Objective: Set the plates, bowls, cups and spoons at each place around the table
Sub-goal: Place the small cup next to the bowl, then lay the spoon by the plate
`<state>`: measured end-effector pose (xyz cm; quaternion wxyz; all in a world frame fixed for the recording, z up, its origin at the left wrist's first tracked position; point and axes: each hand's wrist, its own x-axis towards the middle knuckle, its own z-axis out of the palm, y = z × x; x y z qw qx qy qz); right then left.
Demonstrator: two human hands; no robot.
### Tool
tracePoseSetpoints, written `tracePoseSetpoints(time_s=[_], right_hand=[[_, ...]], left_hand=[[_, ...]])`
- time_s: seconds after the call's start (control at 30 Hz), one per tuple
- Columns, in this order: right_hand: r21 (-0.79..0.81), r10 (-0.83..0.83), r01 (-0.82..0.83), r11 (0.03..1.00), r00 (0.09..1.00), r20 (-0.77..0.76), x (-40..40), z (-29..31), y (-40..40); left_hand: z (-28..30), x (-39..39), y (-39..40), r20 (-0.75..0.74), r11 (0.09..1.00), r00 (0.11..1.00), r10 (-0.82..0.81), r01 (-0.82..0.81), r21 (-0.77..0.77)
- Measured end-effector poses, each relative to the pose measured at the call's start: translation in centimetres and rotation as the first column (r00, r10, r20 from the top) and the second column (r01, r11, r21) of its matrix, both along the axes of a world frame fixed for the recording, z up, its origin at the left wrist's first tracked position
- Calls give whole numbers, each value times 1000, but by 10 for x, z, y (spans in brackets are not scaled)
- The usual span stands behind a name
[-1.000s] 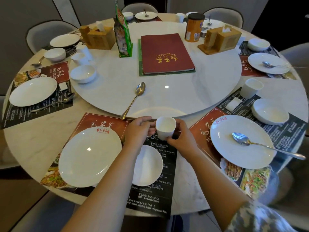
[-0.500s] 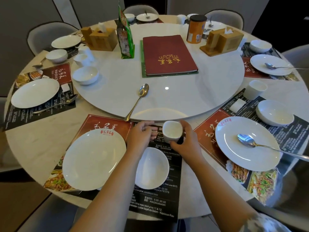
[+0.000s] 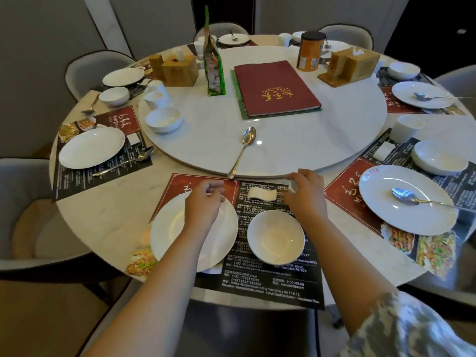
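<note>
At the near place a white plate (image 3: 177, 235) and a white bowl (image 3: 275, 237) lie on a placemat (image 3: 270, 282). Between my hands a small white spoon rest (image 3: 261, 194) lies on the mat. My right hand (image 3: 305, 195) covers a small white cup (image 3: 292, 187) at the mat's far right corner, so only a sliver of the cup shows. My left hand (image 3: 206, 202) hovers over the plate's far edge with its fingers curled and nothing in them. A metal spoon (image 3: 243, 148) lies on the white turntable (image 3: 322, 140), its handle pointing at me.
On the turntable stand a red menu (image 3: 275, 87), a green snack bag (image 3: 213, 65), an orange can (image 3: 310, 51), two wooden tissue holders, a bowl (image 3: 163, 119) and cups. Places to the left (image 3: 91, 148) and right (image 3: 407, 199) have plates and spoons. Chairs ring the table.
My left hand has let go of the cup and drawn back over the plate. My right hand has carried the cup rightward, which uncovers the spoon rest.
</note>
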<state>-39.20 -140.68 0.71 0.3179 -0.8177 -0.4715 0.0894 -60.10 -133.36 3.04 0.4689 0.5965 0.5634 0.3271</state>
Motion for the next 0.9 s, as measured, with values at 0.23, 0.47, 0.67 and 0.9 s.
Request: tracePoseSetpoints(time_s=[0.23,0.47,0.67,0.9], right_hand=[[71,-6,4,998,1000,23,4,-7,-2],[69,-34,36,997,999,-29,-9,5,5],[87,-2,21,996,977,-213,-56,17,59],[-1,-295,317,948,881,-371,-103,-4,119]], left_hand=[[-6,33,1,47,997,996,-76,77,-12],[-7,30,21,36,996,996,-86,85,30],[-11,7,70,-174,962,975,-136,172,211],[-46,-16,129,-463,822,838,-288,465,329]])
